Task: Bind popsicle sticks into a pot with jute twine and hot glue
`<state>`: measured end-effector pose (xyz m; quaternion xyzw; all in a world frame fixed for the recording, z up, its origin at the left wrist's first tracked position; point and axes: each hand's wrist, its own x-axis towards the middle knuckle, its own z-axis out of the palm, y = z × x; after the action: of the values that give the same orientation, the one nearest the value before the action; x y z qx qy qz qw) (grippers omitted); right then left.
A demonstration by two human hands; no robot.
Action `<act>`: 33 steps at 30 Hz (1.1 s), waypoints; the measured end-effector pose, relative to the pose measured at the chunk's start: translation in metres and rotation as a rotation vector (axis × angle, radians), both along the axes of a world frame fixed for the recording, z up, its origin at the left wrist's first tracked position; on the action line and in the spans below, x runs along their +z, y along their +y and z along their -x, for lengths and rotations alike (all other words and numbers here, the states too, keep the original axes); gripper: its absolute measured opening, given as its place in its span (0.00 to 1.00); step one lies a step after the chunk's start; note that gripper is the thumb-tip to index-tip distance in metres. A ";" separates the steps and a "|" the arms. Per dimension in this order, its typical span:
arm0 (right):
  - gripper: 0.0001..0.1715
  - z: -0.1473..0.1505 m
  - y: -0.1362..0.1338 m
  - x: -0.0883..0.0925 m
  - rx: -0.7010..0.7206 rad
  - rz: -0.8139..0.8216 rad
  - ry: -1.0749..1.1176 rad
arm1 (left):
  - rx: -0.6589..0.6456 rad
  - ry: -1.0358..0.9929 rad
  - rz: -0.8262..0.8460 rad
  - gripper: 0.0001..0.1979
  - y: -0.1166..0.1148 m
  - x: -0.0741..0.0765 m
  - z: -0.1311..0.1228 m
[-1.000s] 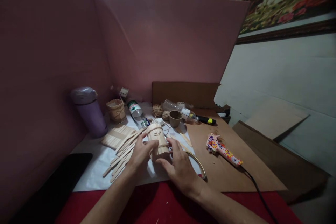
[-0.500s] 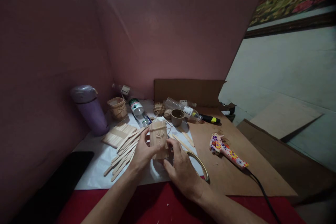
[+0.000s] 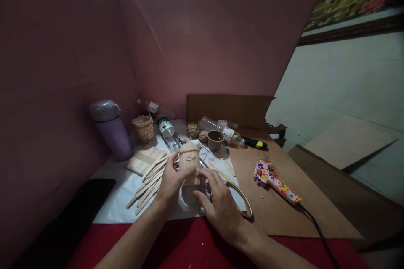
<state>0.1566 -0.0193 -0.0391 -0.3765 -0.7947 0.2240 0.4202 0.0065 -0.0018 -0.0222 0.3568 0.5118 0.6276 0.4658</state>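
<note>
A small holder (image 3: 189, 159) covered in upright wooden craft sticks, with a twine band and a small bow on its front, is held above the white paper (image 3: 113, 201). My left hand (image 3: 173, 178) grips it from the left, thumb across its lower front. At its lower right side is my right hand (image 3: 219, 201), fingers bent and their tips at the holder's edge, thumb stretched out below and apart from it. Loose craft sticks (image 3: 150, 189) lie left of my left hand. A roll of tape (image 3: 241, 197) lies beside my right hand.
A glue gun (image 3: 276, 183) lies on cardboard at right, its cord running forward. Behind stand a purple tumbler (image 3: 112, 132), a decorated holder (image 3: 143, 129) and a small cup (image 3: 216, 141). Plastic bottles (image 3: 168, 130), twine balls (image 3: 193, 129) and a black-yellow cutter (image 3: 255, 143) lie there too.
The holder has tilted slightly in my left hand. My right thumb has moved away from the holder's base, and the right hand has eased slightly open. The view has shifted slightly.
</note>
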 end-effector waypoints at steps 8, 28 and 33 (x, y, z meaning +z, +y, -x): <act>0.25 -0.001 -0.001 0.002 0.005 0.021 0.001 | 0.003 0.194 0.153 0.43 -0.005 0.002 -0.003; 0.21 -0.002 0.004 -0.004 -0.045 -0.005 0.026 | 0.207 0.571 -0.027 0.24 -0.007 0.000 0.007; 0.24 -0.001 0.004 -0.004 -0.006 0.008 0.037 | 0.047 0.413 0.118 0.32 -0.008 -0.001 0.004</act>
<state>0.1577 -0.0149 -0.0433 -0.3763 -0.7849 0.2330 0.4337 0.0023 -0.0100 -0.0228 0.4378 0.6403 0.5208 0.3565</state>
